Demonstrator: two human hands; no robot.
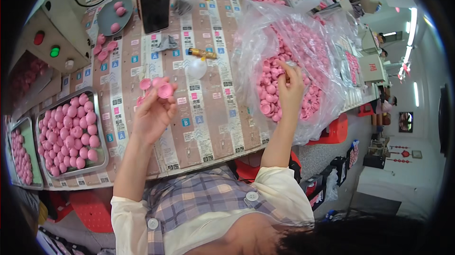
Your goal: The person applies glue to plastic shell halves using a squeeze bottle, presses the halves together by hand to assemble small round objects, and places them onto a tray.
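Note:
My left hand (155,115) is raised over the table with its fingers curled round a small pink hollow half-shell (165,90), open side showing. More pink half-shells (145,84) lie at its fingertips; whether these are held or rest on the table I cannot tell. On the right, my right hand (291,84) reaches into a see-through plastic bag (246,42) full of pink shell pieces (269,89). Its thumb and fingers are pinched together among the pieces, and what is between them is hidden.
At the left, a metal tray (103,153) holds pink balls, beside a second tray (34,160). A machine box (52,27) with red and green buttons stands behind. A phone (155,6), a grey plate (105,20), a white round object (197,69) and a gold tube (202,53) lie farther back.

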